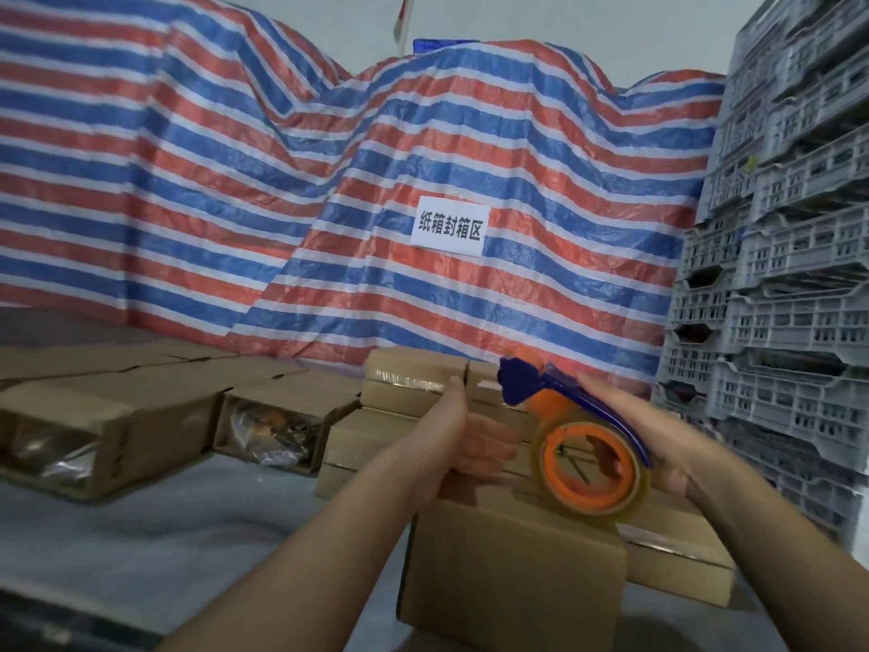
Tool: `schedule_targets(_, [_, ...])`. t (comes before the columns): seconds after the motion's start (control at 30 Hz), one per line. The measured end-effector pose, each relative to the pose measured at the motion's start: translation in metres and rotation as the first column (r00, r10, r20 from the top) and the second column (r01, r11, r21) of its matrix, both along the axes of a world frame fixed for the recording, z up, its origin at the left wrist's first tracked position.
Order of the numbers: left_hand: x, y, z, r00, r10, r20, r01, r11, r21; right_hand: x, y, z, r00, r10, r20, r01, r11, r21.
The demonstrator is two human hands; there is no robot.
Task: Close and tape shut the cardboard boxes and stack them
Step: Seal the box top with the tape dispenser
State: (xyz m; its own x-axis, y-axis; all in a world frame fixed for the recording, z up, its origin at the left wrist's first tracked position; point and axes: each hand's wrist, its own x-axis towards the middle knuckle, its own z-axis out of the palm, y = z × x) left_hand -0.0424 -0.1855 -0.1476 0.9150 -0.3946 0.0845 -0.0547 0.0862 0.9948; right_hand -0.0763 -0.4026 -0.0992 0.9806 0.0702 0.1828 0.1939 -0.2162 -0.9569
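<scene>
Right hand [677,444] grips the tape dispenser [578,430] by its blue handle, fingers wrapped round it, roll of clear tape on the orange hub facing the camera. Dispenser sits low over the top of the near box [512,571], roll touching or just above the lid; blur makes contact hard to call. Blade end points away, toward the far edge, so likely a pull along the centre seam.

Left hand [475,444] is curled over the far-left edge of that same box, thumb up, fingers hidden behind the edge. It grasps the box, probably to hold the flaps down and stop the box sliding while tape runs.

Near box is at bottom centre on the grey worktop [141,534], flaps down, seam not clearly visible under the dispenser. Just right of it lies another shut box [682,557] with a glossy tape strip on top. Behind the hands, a stack of taped boxes [414,378], shiny tape visible on the top one; that's the stacking spot, I'd guess.

Left side: two open boxes [272,430] lying on their sides, plastic-bagged contents showing, still to close. Flat cardboard further back.

Background: striped tarp [329,181] with a white sign [449,226], grey plastic crates [790,275] stacked at right.

Judgement: mid-taping on this box, several left.
</scene>
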Motion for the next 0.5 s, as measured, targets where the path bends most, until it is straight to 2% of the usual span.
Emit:
schedule_targets(0.1, [0.000,0.003,0.003,0.999,0.003,-0.049,-0.010,0.990,-0.141,0.007,-0.001,0.001,1.000,0.001,-0.011,-0.001,1.000,-0.016])
schedule_targets(0.3, [-0.009,0.012,0.008,0.999,0.049,0.005,-0.044,0.936,-0.349,0.012,0.001,0.005,1.000,0.012,0.019,-0.011,0.998,-0.059])
schedule_targets(0.4, [-0.013,0.013,0.008,0.998,0.052,-0.025,-0.057,0.924,-0.378,0.011,0.004,0.008,1.000,0.009,0.011,-0.008,0.998,-0.062])
schedule_targets(0.5, [-0.015,0.011,0.009,0.997,0.073,-0.011,-0.072,0.939,-0.336,0.010,0.005,0.009,1.000,0.000,-0.011,-0.001,0.996,-0.085])
